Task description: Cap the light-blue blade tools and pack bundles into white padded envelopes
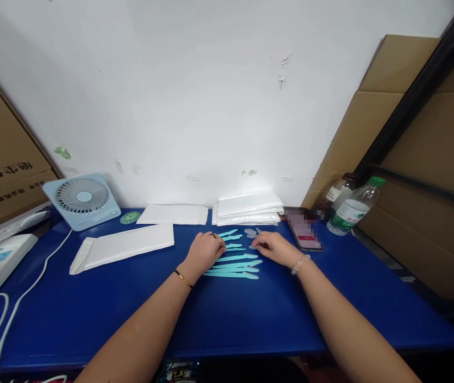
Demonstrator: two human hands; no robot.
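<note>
Several turquoise eyebrow razors (237, 269) lie side by side in a row on the blue table, blades toward the right. My left hand (207, 250) is closed over the handles of the upper ones and pinches one razor (234, 248), its blade end pointing right. Opposite it, my right hand (274, 247) pinches a small clear blade cap (252, 247) just off the tip of that razor. Beyond my right fingers is a little heap of clear caps (251, 233). Parts of the upper razors are hidden under my left hand.
White padded envelopes (246, 205) are stacked by the wall, with more envelopes (125, 247) to the left. A blue fan (83, 199) with a white cable stands at left. On the right are a phone (304, 231), a green-capped bottle (352, 210) and a dark bottle (335, 194).
</note>
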